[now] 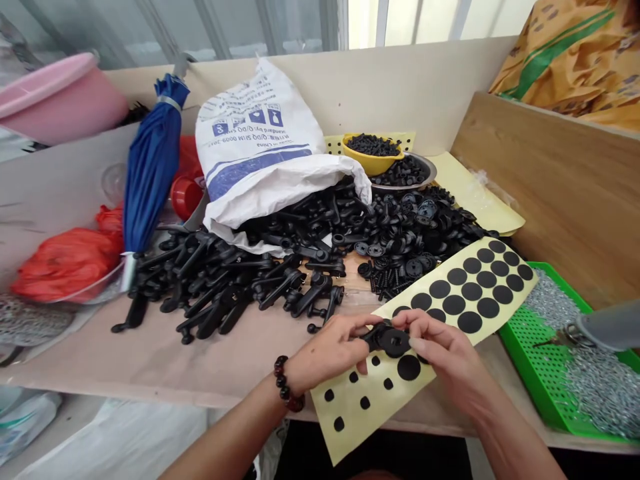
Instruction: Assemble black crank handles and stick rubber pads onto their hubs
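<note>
Over a yellow sheet (356, 425) of black stickers, both hands hold one black plastic part with a round disc (396, 342) facing up. My left hand (327, 351), with a beaded bracelet (286, 385) at the wrist, grips the part's left side, its fingers closed. My right hand (445, 350) pinches at the disc's right edge; whether a sticker is between those fingertips, I cannot tell. Large round stickers (471, 291) cover the sheet's far end, and small squarish ones (365, 403) lie near me. Black crank-shaped handles (220, 310) are heaped beyond my left hand.
A green basket (533, 373) of metal screws stands at right, with a power screwdriver (600, 330) over it. Behind are a white sack (260, 140), round black parts (415, 233) and a yellow bowl (365, 163). A blue umbrella (153, 160) leans left beside a red bag (70, 263).
</note>
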Tool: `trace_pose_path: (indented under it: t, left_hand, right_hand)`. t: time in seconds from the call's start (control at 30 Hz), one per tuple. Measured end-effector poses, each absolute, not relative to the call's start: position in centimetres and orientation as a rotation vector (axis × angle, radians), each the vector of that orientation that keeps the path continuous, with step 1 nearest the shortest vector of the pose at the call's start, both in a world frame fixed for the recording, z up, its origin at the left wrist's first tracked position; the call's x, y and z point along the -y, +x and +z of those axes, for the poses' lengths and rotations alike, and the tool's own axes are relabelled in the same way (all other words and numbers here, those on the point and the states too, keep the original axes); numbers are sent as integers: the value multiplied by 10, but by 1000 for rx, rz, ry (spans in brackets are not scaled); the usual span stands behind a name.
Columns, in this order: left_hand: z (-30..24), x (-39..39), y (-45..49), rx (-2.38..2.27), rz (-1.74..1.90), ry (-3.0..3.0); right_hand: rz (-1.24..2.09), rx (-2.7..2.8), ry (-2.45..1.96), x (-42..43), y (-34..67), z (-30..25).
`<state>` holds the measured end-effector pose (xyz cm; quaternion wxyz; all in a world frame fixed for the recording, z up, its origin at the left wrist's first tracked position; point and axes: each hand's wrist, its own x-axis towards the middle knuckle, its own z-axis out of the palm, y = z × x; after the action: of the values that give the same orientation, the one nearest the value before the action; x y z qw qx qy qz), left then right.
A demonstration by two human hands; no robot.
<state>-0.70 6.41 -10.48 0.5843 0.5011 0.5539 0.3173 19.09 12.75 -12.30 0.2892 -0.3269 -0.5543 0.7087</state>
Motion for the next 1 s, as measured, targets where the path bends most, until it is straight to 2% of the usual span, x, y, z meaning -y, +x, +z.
trace_pose_path:
  t: [1.0]
  left_hand:
    - [-98,-57,-7,-1330,705,1201]
  right_hand:
    - [1820,1606,-948,-125,187,-129]
